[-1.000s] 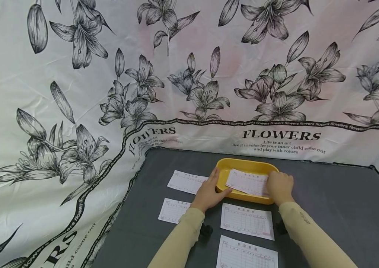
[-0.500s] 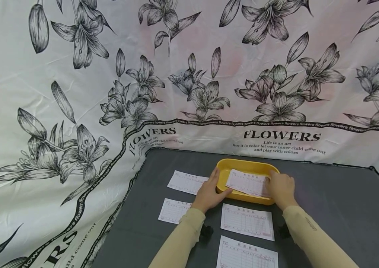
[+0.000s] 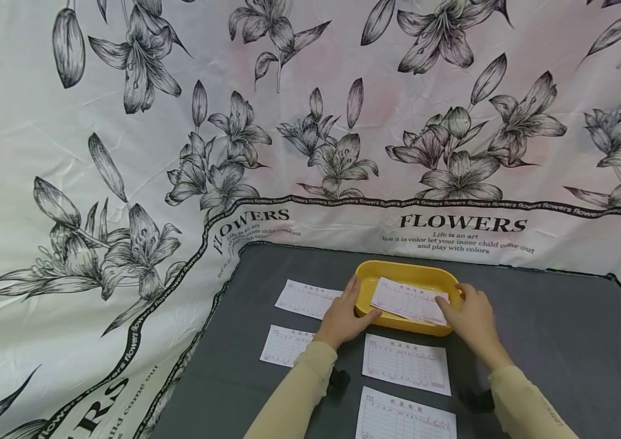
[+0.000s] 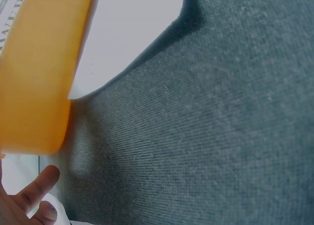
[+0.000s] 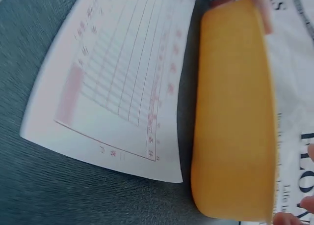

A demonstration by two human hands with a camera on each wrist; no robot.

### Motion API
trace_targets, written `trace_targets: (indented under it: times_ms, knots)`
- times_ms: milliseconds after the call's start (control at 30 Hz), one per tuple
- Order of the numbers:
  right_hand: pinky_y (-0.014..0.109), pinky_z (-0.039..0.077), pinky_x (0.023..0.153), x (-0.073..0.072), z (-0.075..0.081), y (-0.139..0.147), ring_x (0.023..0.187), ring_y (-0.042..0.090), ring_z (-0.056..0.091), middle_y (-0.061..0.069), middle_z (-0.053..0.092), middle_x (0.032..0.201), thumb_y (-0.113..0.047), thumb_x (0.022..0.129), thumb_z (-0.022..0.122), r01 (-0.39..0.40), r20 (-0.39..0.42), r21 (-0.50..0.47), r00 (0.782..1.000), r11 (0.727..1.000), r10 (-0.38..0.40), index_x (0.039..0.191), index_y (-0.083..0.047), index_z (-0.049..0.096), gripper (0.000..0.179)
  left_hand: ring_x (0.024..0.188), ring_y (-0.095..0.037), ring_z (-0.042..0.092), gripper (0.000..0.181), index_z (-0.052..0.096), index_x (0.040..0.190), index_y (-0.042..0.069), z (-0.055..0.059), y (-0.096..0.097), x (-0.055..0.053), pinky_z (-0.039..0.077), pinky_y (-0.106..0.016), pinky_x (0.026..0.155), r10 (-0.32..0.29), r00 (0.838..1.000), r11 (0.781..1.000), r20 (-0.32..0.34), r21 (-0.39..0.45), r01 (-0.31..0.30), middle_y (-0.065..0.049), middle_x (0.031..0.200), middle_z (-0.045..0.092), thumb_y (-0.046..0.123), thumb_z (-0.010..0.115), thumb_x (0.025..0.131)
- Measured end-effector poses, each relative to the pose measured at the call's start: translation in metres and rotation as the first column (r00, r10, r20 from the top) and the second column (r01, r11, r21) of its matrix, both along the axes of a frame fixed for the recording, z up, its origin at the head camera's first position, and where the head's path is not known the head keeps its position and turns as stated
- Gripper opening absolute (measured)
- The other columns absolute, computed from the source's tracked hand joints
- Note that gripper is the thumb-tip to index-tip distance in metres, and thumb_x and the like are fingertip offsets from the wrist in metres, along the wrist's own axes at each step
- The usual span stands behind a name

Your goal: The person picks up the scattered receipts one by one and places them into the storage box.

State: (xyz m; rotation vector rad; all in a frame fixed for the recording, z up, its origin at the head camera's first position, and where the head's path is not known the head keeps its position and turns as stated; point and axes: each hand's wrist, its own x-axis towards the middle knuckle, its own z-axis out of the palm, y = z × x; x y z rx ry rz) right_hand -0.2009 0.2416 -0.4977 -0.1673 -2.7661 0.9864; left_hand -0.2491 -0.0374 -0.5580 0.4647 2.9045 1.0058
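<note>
A yellow tray [image 3: 448,275] holds several printed receipt slips [image 3: 401,297], overlapping in a low pile. My left hand [image 3: 340,314] grips the tray's left front corner, fingers along the left end and thumb at the front rim. In the right wrist view, that thumb [image 5: 262,9] shows over the rim. At the opposite end is my right hand [image 3: 470,317], its thumb and fingers spread around the right rim, the thumb tip overlapping the slips' edge. Fingertips [image 5: 287,218] of this hand show spread apart beside the tray in the right wrist view.
One slip [image 3: 305,297] lies left of the tray, with another slip [image 3: 285,344] nearer to me. In front lie a third slip [image 3: 406,363] and a further slip [image 3: 404,417] on the dark grey tabletop [image 3: 552,341]. A flower-printed cloth [image 3: 332,231] hangs behind the table.
My right hand has opened from a closer curl over the slips and drawn back to the right. The slips' right end now shows. The left hand and tray have stayed in place.
</note>
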Motion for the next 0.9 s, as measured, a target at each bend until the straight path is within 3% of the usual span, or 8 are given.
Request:
trace_targets:
  times_ms: [267, 400, 633, 900]
  knots:
    - [0.066, 0.050, 0.093, 0.034, 0.004, 0.017, 0.116, 0.054, 0.057, 0.039, 0.051, 0.137, -0.044, 0.102, 0.067, 0.082, 0.051, -0.044, 0.995, 0.996, -0.080, 0.154, 0.015, 0.036, 0.084, 0.155, -0.032, 0.041, 0.099, 0.015, 0.172, 0.022, 0.000, 0.004, 0.001, 0.036, -0.050, 0.126, 0.014, 1.000, 1.000, 0.011, 0.013, -0.014, 0.008, 0.178, 0.016, 0.072, 0.058, 0.098]
    - [0.067, 0.050, 0.095, 0.045, 0.003, 0.024, 0.122, 0.057, 0.056, 0.041, 0.050, 0.139, -0.045, 0.101, 0.067, 0.104, 0.065, -0.058, 0.993, 0.993, -0.100, 0.154, 0.015, 0.035, 0.087, 0.155, -0.032, 0.041, 0.099, 0.015, 0.172, 0.024, 0.000, 0.004, 0.001, 0.036, -0.051, 0.125, 0.025, 1.000, 0.999, 0.018, 0.022, -0.025, 0.009, 0.178, 0.015, 0.072, 0.058, 0.097]
    - [0.070, 0.045, 0.105, 0.062, 0.011, 0.029, 0.134, 0.059, 0.049, 0.041, 0.043, 0.148, -0.056, 0.101, 0.064, 0.148, 0.173, -0.095, 0.976, 0.984, -0.130, 0.160, 0.013, 0.027, 0.098, 0.155, -0.032, 0.041, 0.099, 0.016, 0.172, 0.023, 0.002, 0.003, 0.002, 0.036, -0.052, 0.125, 0.025, 1.000, 1.000, 0.019, 0.010, -0.025, 0.009, 0.178, 0.015, 0.072, 0.058, 0.097]
    - [0.074, 0.040, 0.106, 0.073, -0.012, 0.020, 0.133, 0.061, 0.044, 0.044, 0.045, 0.145, -0.054, 0.099, 0.068, 0.131, 0.168, -0.021, 0.978, 0.991, -0.125, 0.155, 0.019, 0.032, 0.099, 0.155, -0.032, 0.040, 0.100, 0.015, 0.172, 0.023, 0.002, 0.002, 0.002, 0.035, -0.051, 0.126, 0.018, 1.000, 1.000, 0.021, 0.005, -0.019, 0.009, 0.178, 0.014, 0.072, 0.058, 0.097]
